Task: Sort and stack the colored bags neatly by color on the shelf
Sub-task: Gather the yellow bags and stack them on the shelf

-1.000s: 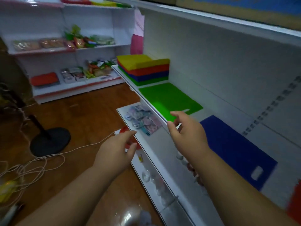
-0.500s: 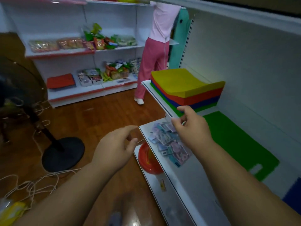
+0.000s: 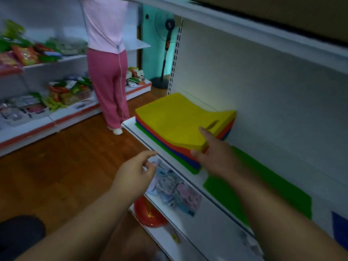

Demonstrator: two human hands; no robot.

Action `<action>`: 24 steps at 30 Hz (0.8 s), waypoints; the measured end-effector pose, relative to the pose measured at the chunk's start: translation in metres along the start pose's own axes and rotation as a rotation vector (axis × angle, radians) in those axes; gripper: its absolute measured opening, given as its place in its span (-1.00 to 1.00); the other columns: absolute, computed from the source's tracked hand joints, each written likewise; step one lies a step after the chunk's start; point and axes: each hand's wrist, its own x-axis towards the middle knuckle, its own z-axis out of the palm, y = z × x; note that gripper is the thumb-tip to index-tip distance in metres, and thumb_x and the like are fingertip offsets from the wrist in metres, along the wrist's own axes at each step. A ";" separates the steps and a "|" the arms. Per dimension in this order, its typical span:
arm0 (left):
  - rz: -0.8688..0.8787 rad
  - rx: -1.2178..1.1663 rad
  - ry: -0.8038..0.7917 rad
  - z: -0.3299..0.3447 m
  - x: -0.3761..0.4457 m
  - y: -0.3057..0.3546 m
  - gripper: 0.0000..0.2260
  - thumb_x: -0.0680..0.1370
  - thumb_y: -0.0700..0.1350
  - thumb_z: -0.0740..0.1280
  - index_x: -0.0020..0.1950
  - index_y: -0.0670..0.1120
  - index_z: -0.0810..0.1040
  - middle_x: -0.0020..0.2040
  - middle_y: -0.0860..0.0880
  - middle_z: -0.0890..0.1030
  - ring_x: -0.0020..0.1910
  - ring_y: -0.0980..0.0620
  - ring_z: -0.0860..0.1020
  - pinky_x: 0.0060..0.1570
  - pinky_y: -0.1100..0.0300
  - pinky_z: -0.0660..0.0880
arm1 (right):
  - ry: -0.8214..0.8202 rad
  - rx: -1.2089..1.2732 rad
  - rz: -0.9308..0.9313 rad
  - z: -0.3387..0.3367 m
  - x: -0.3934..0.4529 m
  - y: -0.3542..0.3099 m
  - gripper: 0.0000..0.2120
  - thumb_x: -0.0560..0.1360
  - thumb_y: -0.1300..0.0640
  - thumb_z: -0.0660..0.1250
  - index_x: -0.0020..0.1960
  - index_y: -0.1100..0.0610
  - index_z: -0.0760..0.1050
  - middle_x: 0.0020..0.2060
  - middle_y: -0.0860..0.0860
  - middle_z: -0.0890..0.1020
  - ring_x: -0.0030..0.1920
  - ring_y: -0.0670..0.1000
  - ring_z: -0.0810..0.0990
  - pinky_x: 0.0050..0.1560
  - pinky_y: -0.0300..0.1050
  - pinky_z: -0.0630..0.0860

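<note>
The stack of bags (image 3: 180, 129) lies on the white shelf (image 3: 131, 127), at its far left part, close to the back wall. The stack has yellow bags on top, then red, blue and green below. Its long axis runs from the near right corner toward the far left, along the shelf, and the handle cut-out of the top yellow bag (image 3: 212, 124) is at the near right end.

The right hand (image 3: 216, 157) is at the near right corner of the stack. Its fingers (image 3: 204, 131) are apart: the index finger lies on the top yellow bag just beside the cut-out, and the thumb touches the side of the layers below. I cannot tell if it pinches the corner.

The left hand (image 3: 135, 174) hangs in front of the shelf edge, apart from the stack, with loosely curled fingers that hold nothing.

A single green bag (image 3: 263, 185) lies flat on the same shelf, near and right of the stack, partly under the right forearm. A blue bag (image 3: 339, 225) shows at the right edge.
</note>
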 end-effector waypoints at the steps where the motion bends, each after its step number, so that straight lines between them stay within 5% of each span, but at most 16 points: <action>1: -0.036 -0.086 -0.062 0.001 0.012 -0.001 -0.70 0.62 -0.02 0.29 0.34 0.23 0.43 -0.16 -0.01 0.58 -0.28 -0.13 0.56 -0.31 -0.04 0.51 | -0.053 -0.011 0.019 -0.001 0.008 0.001 -0.30 0.52 -0.19 0.33 0.56 -0.18 0.09 0.17 0.08 0.60 0.15 0.07 0.58 0.07 -0.06 0.53; 5: -0.175 -0.459 -0.278 -0.009 0.057 0.002 -0.62 0.62 -0.05 0.31 0.39 0.20 0.32 -0.07 -0.05 0.68 -0.25 -0.12 0.63 -0.26 0.05 0.55 | -0.043 0.057 0.119 0.000 0.013 -0.002 -0.46 0.52 -0.28 0.27 0.44 -0.12 0.35 -0.04 -0.01 0.65 -0.19 -0.14 0.64 -0.25 -0.23 0.49; 9: -0.351 -0.788 -0.249 -0.016 0.096 -0.016 -0.65 0.63 -0.04 0.29 0.41 0.09 0.38 0.09 -0.13 0.62 -0.34 -0.03 0.58 -0.40 0.16 0.51 | 0.172 0.059 0.224 0.003 0.006 -0.018 -0.71 0.51 -0.25 0.29 0.02 -0.06 0.57 -0.22 -0.17 0.58 -0.27 -0.18 0.52 -0.33 -0.23 0.33; 11: -0.383 -0.839 -0.225 -0.024 0.116 -0.030 -0.68 0.63 -0.04 0.28 0.39 0.02 0.43 -0.08 -0.14 0.59 -0.39 0.01 0.54 -0.45 0.20 0.47 | 0.275 0.069 0.316 0.009 -0.001 -0.027 -0.84 0.54 -0.13 0.33 -0.09 -0.06 0.55 -0.31 -0.18 0.50 -0.31 -0.15 0.48 -0.38 -0.21 0.28; 14: -0.314 -0.714 -0.231 -0.043 0.136 -0.042 -0.78 0.64 -0.09 0.27 0.28 -0.05 0.53 -0.33 -0.14 0.53 -0.40 0.05 0.47 -0.39 0.21 0.40 | 0.380 0.092 0.405 0.031 -0.024 -0.039 -0.96 0.54 0.03 0.37 -0.09 -0.07 0.52 -0.31 -0.20 0.51 -0.25 -0.02 0.56 -0.33 -0.22 0.32; 22: 0.069 -0.269 -0.484 -0.081 0.106 -0.060 -0.78 0.56 -0.15 0.40 0.15 0.12 0.61 0.02 -0.03 0.62 -0.18 -0.11 0.61 -0.20 -0.04 0.58 | 0.595 0.119 0.535 0.072 -0.117 -0.078 -0.70 0.55 0.07 0.37 0.27 -0.09 0.54 0.11 -0.11 0.61 0.04 0.00 0.62 0.08 0.03 0.59; 24: 0.188 -0.178 -0.609 -0.084 0.098 -0.059 -0.72 0.57 -0.15 0.39 0.21 0.16 0.58 0.14 -0.05 0.61 -0.16 -0.04 0.59 -0.25 0.08 0.51 | 0.646 0.106 0.580 0.078 -0.143 -0.084 -0.70 0.56 0.08 0.35 0.29 -0.09 0.53 0.11 -0.11 0.60 0.03 -0.03 0.60 0.09 -0.01 0.58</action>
